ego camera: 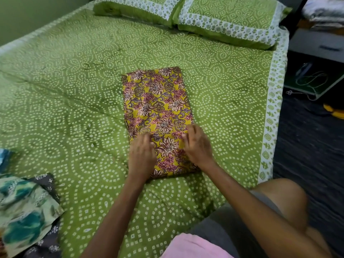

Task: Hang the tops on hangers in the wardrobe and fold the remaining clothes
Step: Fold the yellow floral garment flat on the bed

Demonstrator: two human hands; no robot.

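Wide across the view, a bed [78, 86] under a green spread dotted in white rings, bordered white along the right edge. Up at the head, two matching pillows [229, 21] side by side, touching. Dead centre on the spread, a folded garment [158, 105] — yellow with pink and cream flowers, lying flat as a long rectangle, its far end pointing toward the pillows and its near end toward the person. Down at the lower left edge of the bed, a small heap of other clothes [24, 211]: a teal and cream print on top, a dark grey floral piece beneath it. Right of the bed, dark floor and a shelf unit [316, 43] with folded cloth stacked on top, blurred. Both hands on the near half of the yellow garment: left hand [142, 155] at its left edge, knuckles up, fingers curled down into the cloth — seemingly pinching a fold, though the fingertips are hidden beneath. Right hand [197, 144] close beside, on the garment's right side, fingers bent and gathered on the fabric, tips pressing or pinching at a crease; motion blur, hard to settle which.
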